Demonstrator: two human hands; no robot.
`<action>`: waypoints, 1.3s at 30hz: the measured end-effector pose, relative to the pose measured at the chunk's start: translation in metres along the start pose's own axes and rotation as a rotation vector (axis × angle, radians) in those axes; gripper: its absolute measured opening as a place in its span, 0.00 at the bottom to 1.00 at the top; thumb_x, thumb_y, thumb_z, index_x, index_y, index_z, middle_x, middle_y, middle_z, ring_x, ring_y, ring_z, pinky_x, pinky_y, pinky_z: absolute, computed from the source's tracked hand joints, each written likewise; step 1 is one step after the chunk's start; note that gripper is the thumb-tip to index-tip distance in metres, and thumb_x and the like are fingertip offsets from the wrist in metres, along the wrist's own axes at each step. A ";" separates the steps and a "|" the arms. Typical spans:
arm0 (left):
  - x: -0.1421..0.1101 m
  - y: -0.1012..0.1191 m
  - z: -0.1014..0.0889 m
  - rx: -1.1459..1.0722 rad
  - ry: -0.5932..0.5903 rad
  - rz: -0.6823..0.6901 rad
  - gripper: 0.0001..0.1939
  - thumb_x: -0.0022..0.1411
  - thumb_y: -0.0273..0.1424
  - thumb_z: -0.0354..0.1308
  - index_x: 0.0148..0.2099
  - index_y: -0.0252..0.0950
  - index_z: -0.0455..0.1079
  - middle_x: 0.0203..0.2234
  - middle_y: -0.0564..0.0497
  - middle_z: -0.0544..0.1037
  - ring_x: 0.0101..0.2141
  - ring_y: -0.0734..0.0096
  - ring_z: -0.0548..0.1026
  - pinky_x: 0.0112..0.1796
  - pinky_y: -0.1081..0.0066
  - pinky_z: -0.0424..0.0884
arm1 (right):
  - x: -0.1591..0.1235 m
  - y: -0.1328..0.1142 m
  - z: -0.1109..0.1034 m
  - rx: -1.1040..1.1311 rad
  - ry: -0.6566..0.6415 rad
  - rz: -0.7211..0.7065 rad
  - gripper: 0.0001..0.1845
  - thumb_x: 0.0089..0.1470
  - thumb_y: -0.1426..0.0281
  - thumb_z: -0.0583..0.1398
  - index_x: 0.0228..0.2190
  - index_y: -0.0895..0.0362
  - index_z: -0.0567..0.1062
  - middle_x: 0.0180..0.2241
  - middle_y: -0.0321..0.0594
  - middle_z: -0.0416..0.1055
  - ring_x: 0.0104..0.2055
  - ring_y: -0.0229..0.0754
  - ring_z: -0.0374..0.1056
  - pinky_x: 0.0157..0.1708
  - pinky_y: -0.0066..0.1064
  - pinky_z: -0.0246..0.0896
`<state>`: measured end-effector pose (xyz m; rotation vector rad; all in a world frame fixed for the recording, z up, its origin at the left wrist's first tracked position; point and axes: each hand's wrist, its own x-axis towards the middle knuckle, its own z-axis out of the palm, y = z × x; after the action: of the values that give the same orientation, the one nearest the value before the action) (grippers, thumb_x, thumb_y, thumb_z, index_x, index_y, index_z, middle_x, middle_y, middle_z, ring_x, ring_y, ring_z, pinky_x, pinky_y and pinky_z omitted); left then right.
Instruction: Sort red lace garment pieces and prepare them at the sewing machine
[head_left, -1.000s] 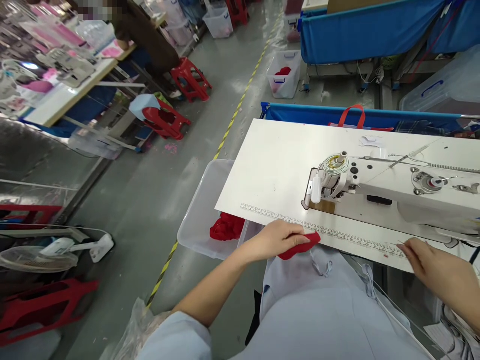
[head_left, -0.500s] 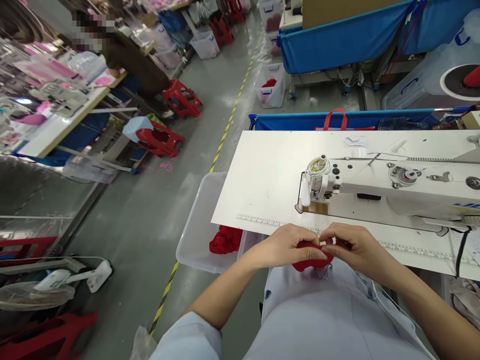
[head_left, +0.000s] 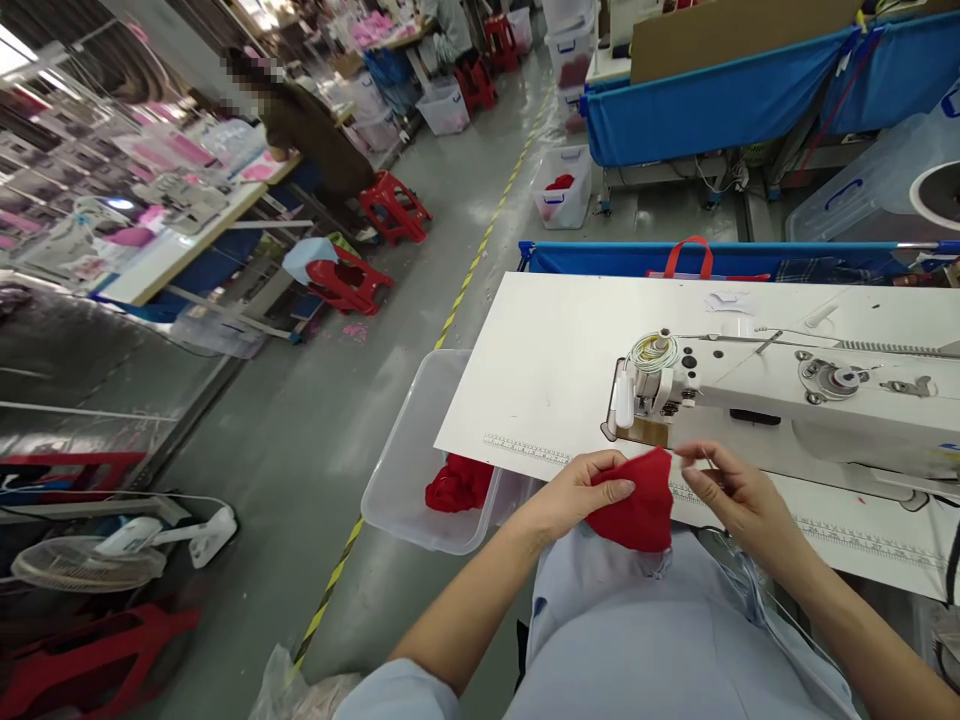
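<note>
A small piece of red fabric (head_left: 637,505) hangs spread out just in front of my body, at the table's front edge. My left hand (head_left: 581,497) is closed on its left side, thumb on top. My right hand (head_left: 724,490) is just off the fabric's upper right corner, its fingers curled in a pinch. Whatever lies between those fingertips is too small to make out. Beyond my hands stands a white sewing machine (head_left: 757,385), its needle area a little up and left of my right hand.
The white tabletop (head_left: 517,370) carries a printed ruler (head_left: 525,448) along its front edge. Under its left corner stands a clear plastic bin (head_left: 397,480) with red fabric (head_left: 459,484) inside. Left are red stools (head_left: 349,280), a fan (head_left: 90,565) and a person (head_left: 315,130) at another table.
My right hand has moved right, away from my left. The red fabric, bunched between both hands before, now shows opened out in my left hand. The view has shifted slightly.
</note>
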<state>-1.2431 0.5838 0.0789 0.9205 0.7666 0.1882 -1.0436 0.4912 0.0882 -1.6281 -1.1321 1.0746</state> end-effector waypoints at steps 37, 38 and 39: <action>-0.003 -0.007 0.003 -0.030 0.249 0.290 0.21 0.55 0.48 0.66 0.35 0.33 0.72 0.27 0.53 0.74 0.29 0.77 0.67 0.33 0.75 0.63 | 0.000 0.007 0.014 -0.051 0.131 0.006 0.18 0.57 0.51 0.57 0.31 0.53 0.72 0.24 0.36 0.70 0.23 0.39 0.64 0.20 0.28 0.60; -0.003 -0.006 0.005 -0.012 0.258 0.307 0.21 0.56 0.48 0.64 0.36 0.33 0.73 0.28 0.53 0.74 0.29 0.76 0.68 0.33 0.75 0.63 | 0.000 0.010 0.015 -0.093 0.127 -0.014 0.18 0.57 0.51 0.57 0.32 0.53 0.72 0.25 0.37 0.71 0.23 0.39 0.64 0.20 0.28 0.61; -0.003 -0.004 0.008 0.006 0.261 0.308 0.21 0.57 0.49 0.63 0.36 0.33 0.73 0.28 0.52 0.74 0.29 0.76 0.68 0.32 0.75 0.63 | -0.001 0.013 0.015 -0.154 0.138 -0.042 0.18 0.57 0.51 0.57 0.34 0.53 0.73 0.27 0.38 0.72 0.22 0.39 0.64 0.19 0.29 0.61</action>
<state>-1.2410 0.5749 0.0799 1.0292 0.8620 0.5860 -1.0548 0.4900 0.0720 -1.7610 -1.1757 0.8518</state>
